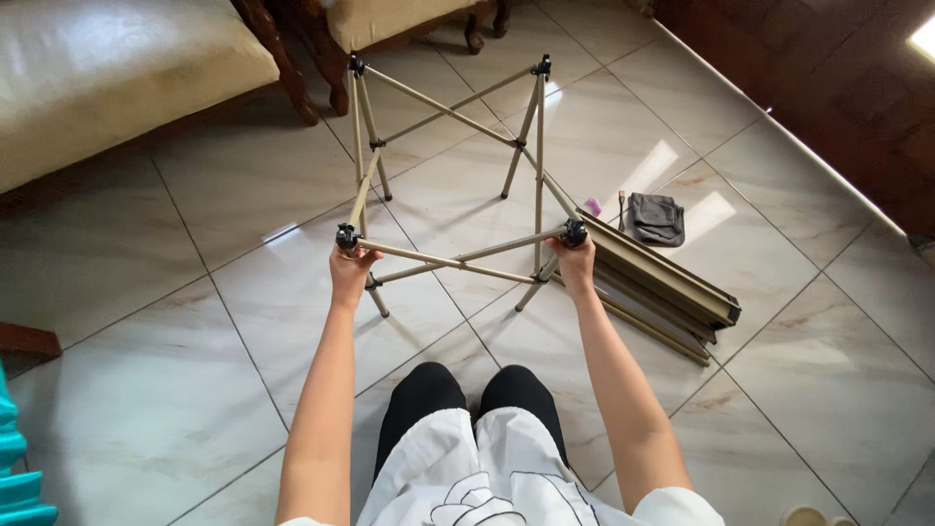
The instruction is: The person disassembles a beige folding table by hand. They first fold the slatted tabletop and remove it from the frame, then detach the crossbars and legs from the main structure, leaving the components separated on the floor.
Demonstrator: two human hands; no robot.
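Both hands gripping folding frame

Tiled floor bears folding frame, slat bundle, grey pouch.

frame: matt tan metal tubes, black plastic joints under the fingers | floor: glossy pale marble-look tile | slat stack beside the right fingers: matt tan metal | pouch: grey cloth | chair legs: dark polished wood
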